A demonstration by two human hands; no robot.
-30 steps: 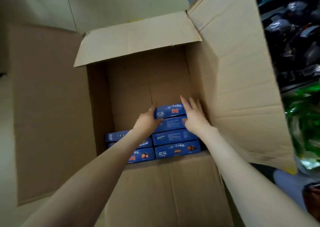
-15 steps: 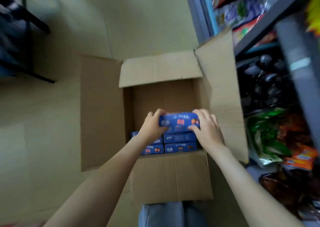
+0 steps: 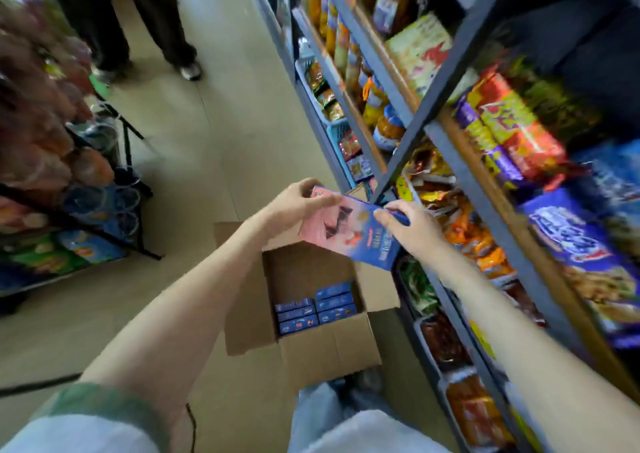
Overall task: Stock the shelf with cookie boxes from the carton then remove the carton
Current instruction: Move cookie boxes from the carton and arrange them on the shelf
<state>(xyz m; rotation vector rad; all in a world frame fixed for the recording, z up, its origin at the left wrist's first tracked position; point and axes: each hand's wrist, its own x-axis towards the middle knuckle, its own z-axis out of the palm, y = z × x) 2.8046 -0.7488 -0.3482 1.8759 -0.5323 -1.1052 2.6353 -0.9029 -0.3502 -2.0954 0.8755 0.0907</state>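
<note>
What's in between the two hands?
A blue cookie box, with the left hand gripping one end and the right hand the other, seen in the head view.

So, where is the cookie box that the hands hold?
In the head view the cookie box is near the centre, gripped by the left hand and the right hand, above the open carton and just left of the shelf.

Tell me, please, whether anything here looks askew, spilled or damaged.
Nothing stands out. The left hand and right hand hold one cookie box above the open carton, whose remaining boxes lie in tidy rows.
</note>
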